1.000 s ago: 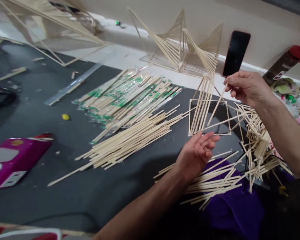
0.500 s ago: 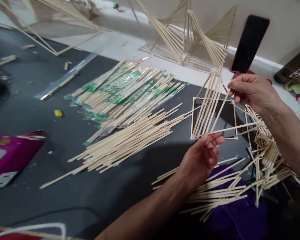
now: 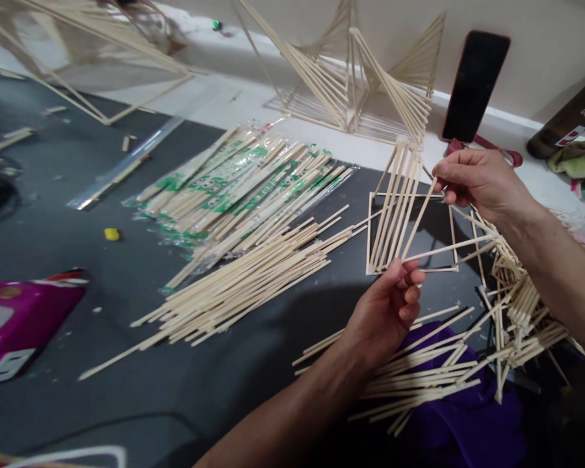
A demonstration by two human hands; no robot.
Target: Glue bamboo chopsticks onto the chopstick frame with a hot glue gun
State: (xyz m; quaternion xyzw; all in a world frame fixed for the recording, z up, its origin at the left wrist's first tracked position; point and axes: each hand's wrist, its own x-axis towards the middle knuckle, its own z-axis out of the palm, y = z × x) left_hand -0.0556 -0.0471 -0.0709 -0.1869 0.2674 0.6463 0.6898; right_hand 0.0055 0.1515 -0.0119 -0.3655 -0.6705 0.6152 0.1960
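Right hand [image 3: 478,182] pinching top end of one thin pale wooden stick [image 3: 418,220], stick slanting down-left across small square-based stick frame [image 3: 403,214]. Left hand [image 3: 387,311] half-open, palm up, fingertips touching frame's near bottom edge at stick's lower end; firm grasp or mere touch: cannot tell. Frame standing on dark grey mat [image 3: 102,325], fan of sticks rising to its top corner. Left of frame: loose pile of bare wooden sticks [image 3: 244,279], beyond that green-printed plastic-wrapped chopstick packs [image 3: 234,185]. Right of frame: tangled heap of glued sticks [image 3: 521,305]. Near side of frame, under left wrist: more sticks on purple cloth [image 3: 463,416]. Behind frame: larger finished stick sculpture [image 3: 351,78] and black phone [image 3: 475,84] leaning on wall. Far left of frame: magenta box [image 3: 19,318].
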